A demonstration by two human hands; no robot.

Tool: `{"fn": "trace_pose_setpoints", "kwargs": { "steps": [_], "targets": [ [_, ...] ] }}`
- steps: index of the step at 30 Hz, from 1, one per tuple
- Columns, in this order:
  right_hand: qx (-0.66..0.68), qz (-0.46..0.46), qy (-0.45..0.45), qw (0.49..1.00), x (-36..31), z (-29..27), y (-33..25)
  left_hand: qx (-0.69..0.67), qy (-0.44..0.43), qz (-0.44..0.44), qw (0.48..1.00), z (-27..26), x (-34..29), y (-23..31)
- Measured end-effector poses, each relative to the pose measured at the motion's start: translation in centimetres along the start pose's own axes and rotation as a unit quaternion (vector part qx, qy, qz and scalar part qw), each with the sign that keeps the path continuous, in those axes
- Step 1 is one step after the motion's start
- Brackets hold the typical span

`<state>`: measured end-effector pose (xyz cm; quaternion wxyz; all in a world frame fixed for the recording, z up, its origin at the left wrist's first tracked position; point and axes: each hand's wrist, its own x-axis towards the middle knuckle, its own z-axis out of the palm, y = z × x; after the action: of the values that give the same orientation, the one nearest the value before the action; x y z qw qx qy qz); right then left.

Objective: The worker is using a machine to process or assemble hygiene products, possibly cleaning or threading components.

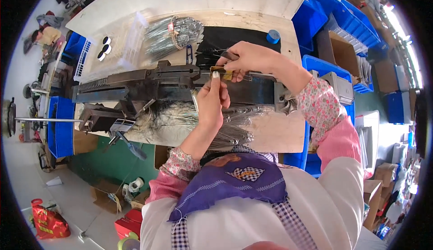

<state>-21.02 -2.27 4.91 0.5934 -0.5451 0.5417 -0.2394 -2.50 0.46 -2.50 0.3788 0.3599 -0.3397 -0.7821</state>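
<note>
Above the pale wooden bench (282, 135), an amber piece (228, 75) sits at the metal fixture (169, 79) between left hand (210, 102) and right hand (252, 58), fingers curled (whether gripping, I cannot tell); blue bins (310, 20) crowd the right.

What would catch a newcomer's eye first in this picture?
Probably the purple apron bib at lower centre. Above it, the left hand and right hand are close together at a long dark metal machine across the wooden bench. A red bag also stands out at lower left.
</note>
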Motion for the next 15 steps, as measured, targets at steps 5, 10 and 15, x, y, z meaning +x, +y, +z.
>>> {"fn": "trace_pose_setpoints", "kwargs": {
  "steps": [5, 10, 15],
  "targets": [
    [-0.058, 0.000, -0.031, 0.998, 0.6, -0.5, 0.0, -0.157, -0.104, -0.014, 0.982, 1.3, 0.4, -0.5],
    [-0.498, -0.077, 0.225, 0.834, -2.0, -0.5, -1.2, -0.393, -0.116, -0.106, 0.906, 0.9, 0.3, 2.5],
    [-0.479, -0.288, 0.287, 0.778, -3.1, 4.3, 0.7, -0.391, -0.107, -0.111, 0.907, 0.3, 0.3, 2.5]
  ]
}}
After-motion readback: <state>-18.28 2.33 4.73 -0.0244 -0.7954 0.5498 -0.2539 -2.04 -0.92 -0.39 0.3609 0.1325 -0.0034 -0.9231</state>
